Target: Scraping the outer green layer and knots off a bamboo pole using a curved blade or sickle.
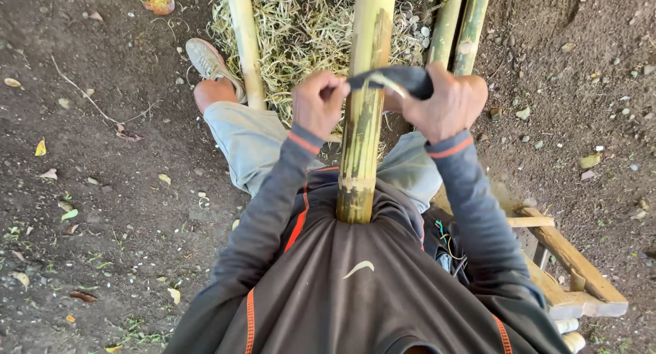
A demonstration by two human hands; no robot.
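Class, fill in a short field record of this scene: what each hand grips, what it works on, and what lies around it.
Left hand: left hand closed on one end of the blade
Right hand: right hand closed on the other end
Tool: dark blade lying across the pole
Workpiece: bamboo pole, its near end against the person's body
Surroundings: bamboo shavings, more bamboo poles, wooden bench, dirt ground

Bare dirt ground (102, 210) scattered with dry leaves; a heap of pale shavings (301, 26) at twelve o'clock, a wooden stool (574, 272) at four o'clock, thinner bamboo poles (461, 26) at one o'clock.
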